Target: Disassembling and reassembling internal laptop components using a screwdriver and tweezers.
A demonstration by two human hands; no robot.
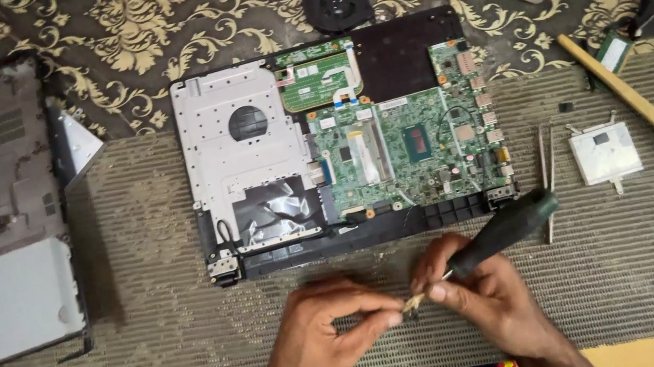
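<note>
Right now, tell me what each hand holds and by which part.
The right hand grips a dark-handled screwdriver near the base of its handle. The left hand pinches a small pale part between its fingertips; what it is cannot be told.

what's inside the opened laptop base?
Inside the laptop base: a green motherboard, a silver metal plate with a round hole, a smaller green board above, and a black panel. Whatever lies under the boards and plate is covered.

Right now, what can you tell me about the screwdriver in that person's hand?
The screwdriver has a thick dark green, rubbery-looking handle and a thin metal shaft. The right hand grips it low on the handle, which slants up to the right above the ribbed mat. Its tip meets a tiny pale part pinched by the left hand, just in front of the opened laptop.
</note>
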